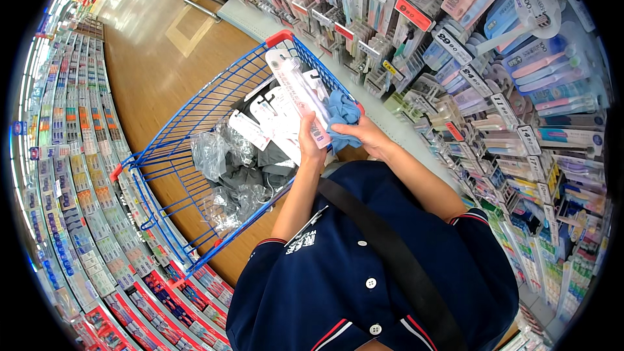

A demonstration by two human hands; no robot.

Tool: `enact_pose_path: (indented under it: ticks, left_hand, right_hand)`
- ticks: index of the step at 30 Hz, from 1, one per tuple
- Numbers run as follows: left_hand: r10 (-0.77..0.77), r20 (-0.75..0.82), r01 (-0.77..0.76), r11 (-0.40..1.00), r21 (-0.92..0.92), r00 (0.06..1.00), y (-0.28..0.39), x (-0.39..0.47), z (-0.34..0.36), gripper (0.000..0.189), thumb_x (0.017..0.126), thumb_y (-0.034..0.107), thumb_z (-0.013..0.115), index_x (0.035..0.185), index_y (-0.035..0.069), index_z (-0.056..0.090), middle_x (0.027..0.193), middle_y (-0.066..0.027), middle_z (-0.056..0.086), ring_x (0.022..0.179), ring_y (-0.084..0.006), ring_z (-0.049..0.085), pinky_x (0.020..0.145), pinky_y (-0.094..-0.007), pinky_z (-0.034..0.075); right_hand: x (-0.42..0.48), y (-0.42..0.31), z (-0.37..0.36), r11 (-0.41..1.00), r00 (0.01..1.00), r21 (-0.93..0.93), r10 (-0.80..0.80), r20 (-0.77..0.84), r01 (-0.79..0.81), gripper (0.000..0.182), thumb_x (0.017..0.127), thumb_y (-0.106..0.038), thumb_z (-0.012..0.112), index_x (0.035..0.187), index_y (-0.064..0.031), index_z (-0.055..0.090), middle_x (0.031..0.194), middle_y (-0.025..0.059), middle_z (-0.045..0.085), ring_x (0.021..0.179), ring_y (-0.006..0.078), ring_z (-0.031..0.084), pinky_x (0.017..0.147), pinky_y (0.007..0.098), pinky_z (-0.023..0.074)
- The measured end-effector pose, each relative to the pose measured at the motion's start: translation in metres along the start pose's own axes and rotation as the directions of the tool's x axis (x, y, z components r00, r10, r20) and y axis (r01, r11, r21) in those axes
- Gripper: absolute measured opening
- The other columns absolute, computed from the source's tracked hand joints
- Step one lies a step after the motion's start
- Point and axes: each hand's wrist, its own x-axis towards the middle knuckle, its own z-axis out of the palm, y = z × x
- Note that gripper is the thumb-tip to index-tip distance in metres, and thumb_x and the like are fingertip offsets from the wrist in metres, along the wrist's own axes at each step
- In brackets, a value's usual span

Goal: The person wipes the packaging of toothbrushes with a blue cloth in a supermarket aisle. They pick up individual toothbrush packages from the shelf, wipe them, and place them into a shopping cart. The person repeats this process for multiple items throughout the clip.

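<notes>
In my left hand (312, 146) is a long pale-pink blister pack (298, 90) with writing, which looks like a toothbrush pack. My left thumb lies on its lower part, and its far end points toward the cart's red corner. A crumpled blue cloth (343, 112) is bunched in my right hand (369, 135), right beside the pack; whether the two touch cannot be made out. Both hands are over the near side of a blue wire shopping cart (187, 107). Inside it lie white hang-tag cards (248, 129), dark grey cloth items (243, 175) and crinkled clear plastic bags (209, 153).
On the right, a shelf wall holds hanging toothbrush packs (546, 66) and price tags (453, 46) close to my right arm. Shelves of small boxes (92, 195) curve along the left. Brown floor (141, 44) runs between them, with a metal bar (201, 9) near the far shelf base.
</notes>
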Motion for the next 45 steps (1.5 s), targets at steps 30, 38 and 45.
enact_pose_path:
  ticks: [30,38,45]
  left_hand:
    - [-0.525,0.112,0.529,0.849,-0.012,0.844,-0.001,-0.013,0.021,0.072,0.082,0.066,0.034,0.127,0.009,0.039,0.122,-0.0130,0.048,0.105,-0.0271,0.054,0.086,-0.0406,0.048]
    - [-0.513,0.544,0.639,0.767,-0.056,0.664,-0.006,-0.024,0.032,0.061,0.092,0.048,0.034,0.135,0.007,0.024,0.127,-0.0163,0.044,0.090,-0.0195,0.057,0.069,-0.0339,0.053]
    - [-0.561,0.481,0.604,0.793,0.078,0.674,-0.010,-0.021,0.023,0.064,0.090,0.050,0.034,0.133,0.004,0.028,0.126,-0.0159,0.045,0.089,-0.0214,0.055,0.069,-0.0355,0.051]
  right_hand:
    - [0.015,-0.041,0.009,0.049,0.596,-0.866,-0.744,0.301,0.498,0.038,0.060,-0.009,0.069,0.096,-0.0110,0.060,0.100,0.0069,0.050,0.097,0.0272,0.048,0.083,0.0366,0.0384]
    - [0.056,-0.096,-0.024,0.119,0.484,-0.904,-0.869,0.105,0.410,0.032,0.066,-0.011,0.067,0.097,-0.0066,0.059,0.094,0.0090,0.052,0.093,0.0303,0.051,0.079,0.0366,0.0412]
    - [0.089,-0.081,-0.042,0.573,0.437,-0.644,-0.815,-0.380,0.507,0.033,0.077,-0.020,0.063,0.103,-0.0010,0.056,0.094,0.0139,0.058,0.087,0.0299,0.057,0.078,0.0343,0.0426]
